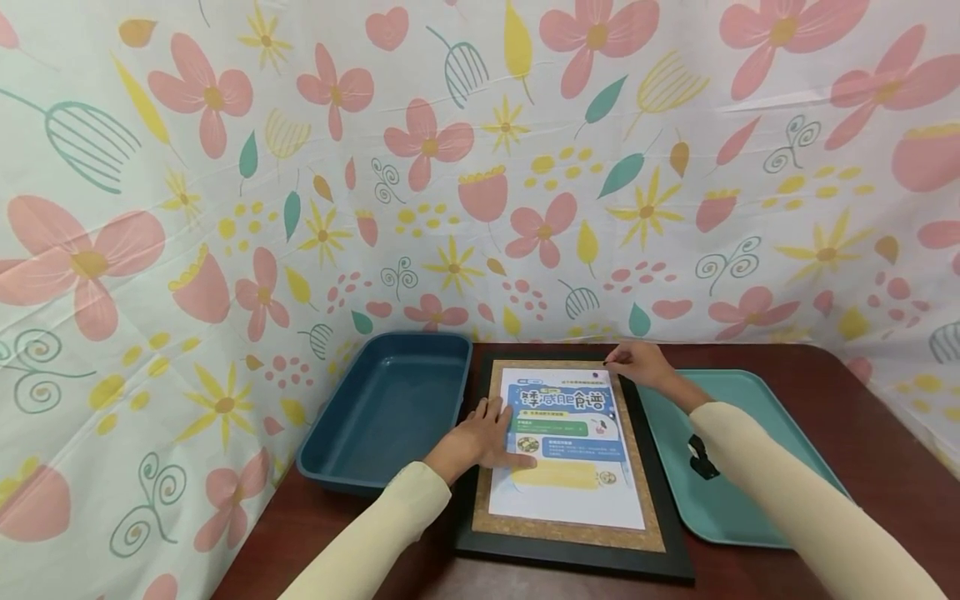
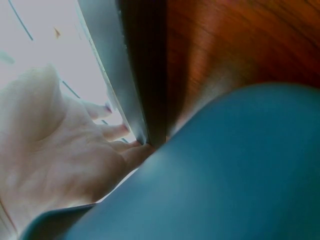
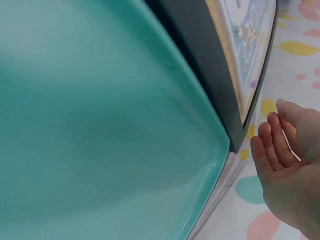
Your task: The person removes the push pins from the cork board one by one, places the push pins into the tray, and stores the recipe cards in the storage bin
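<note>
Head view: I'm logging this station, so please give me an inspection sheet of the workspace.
Surface: dark brown table
Job's things: printed sheet on a black-framed corkboard
Clutter: blue tray left of the corkboard, teal tray right; unidentified dark object beside the right sleeve
Hands: left hand spread on the sheet; right hand at its top right corner, unclear whether its fingers hold anything
Cables: nothing seen
Surroundings: flower-patterned cloth behind the table

I note a dark blue basin (image 1: 393,408) at my left and a teal tray (image 1: 738,404) at my right, both on a reddish-brown table (image 1: 813,392); flower-printed cloth (image 1: 480,217) hangs behind.
</note>
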Action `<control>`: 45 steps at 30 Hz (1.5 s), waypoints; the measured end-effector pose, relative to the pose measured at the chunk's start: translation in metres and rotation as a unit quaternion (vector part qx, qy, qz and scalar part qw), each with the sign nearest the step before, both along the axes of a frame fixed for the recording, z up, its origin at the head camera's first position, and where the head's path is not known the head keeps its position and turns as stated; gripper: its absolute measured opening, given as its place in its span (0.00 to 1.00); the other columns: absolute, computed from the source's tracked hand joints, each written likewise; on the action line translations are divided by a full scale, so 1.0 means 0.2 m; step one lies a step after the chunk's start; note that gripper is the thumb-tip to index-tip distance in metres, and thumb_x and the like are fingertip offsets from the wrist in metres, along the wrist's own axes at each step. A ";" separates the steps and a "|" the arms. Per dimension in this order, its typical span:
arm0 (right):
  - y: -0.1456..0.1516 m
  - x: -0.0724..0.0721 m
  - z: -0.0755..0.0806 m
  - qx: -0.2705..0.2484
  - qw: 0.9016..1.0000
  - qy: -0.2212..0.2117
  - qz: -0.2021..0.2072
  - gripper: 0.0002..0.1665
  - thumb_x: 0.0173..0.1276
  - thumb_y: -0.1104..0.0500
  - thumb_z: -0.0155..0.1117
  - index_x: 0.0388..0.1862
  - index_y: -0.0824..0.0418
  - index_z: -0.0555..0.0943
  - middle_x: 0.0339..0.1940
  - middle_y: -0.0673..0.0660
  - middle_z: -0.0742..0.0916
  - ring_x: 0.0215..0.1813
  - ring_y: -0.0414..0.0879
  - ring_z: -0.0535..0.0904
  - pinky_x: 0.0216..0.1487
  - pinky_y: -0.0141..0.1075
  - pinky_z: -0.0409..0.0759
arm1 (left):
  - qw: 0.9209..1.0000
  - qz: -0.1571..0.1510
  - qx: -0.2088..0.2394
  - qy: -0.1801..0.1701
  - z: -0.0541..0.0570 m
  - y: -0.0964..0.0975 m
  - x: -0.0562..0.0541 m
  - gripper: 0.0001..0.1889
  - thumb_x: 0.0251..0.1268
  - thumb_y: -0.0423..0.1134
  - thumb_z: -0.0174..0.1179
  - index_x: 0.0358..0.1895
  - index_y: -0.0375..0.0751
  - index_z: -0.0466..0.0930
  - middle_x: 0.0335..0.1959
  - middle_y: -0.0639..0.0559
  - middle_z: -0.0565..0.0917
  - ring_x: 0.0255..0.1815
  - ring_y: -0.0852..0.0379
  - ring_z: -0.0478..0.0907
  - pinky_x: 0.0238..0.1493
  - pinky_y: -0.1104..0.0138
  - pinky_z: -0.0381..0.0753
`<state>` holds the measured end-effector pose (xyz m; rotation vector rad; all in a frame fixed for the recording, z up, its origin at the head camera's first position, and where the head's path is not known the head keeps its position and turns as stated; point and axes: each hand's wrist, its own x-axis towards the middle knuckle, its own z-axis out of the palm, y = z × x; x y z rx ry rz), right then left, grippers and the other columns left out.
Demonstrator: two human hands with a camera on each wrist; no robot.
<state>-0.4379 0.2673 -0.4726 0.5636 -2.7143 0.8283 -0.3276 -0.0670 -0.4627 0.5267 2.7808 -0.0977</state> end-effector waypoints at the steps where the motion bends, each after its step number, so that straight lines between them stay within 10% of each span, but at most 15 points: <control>1: 0.01 0.00 -0.01 0.001 1.000 -0.003 -0.003 0.06 0.69 0.63 0.73 0.36 0.67 0.88 0.35 0.61 0.90 0.40 0.56 0.87 0.41 0.49 0.83 | 1.000 0.000 0.000 0.001 0.00 0.00 0.00 0.60 0.61 0.83 0.49 0.87 0.48 0.44 0.87 0.46 0.44 0.86 0.42 0.41 0.81 0.52 0.54; 45: 0.29 0.10 -0.12 0.017 0.998 -0.042 -0.032 0.05 0.71 0.66 0.70 0.37 0.69 0.88 0.36 0.64 0.90 0.36 0.50 0.84 0.38 0.44 0.83 | 1.000 -0.004 0.004 0.010 -0.01 0.00 0.00 0.59 0.63 0.82 0.48 0.86 0.46 0.44 0.87 0.45 0.44 0.86 0.43 0.42 0.81 0.53 0.53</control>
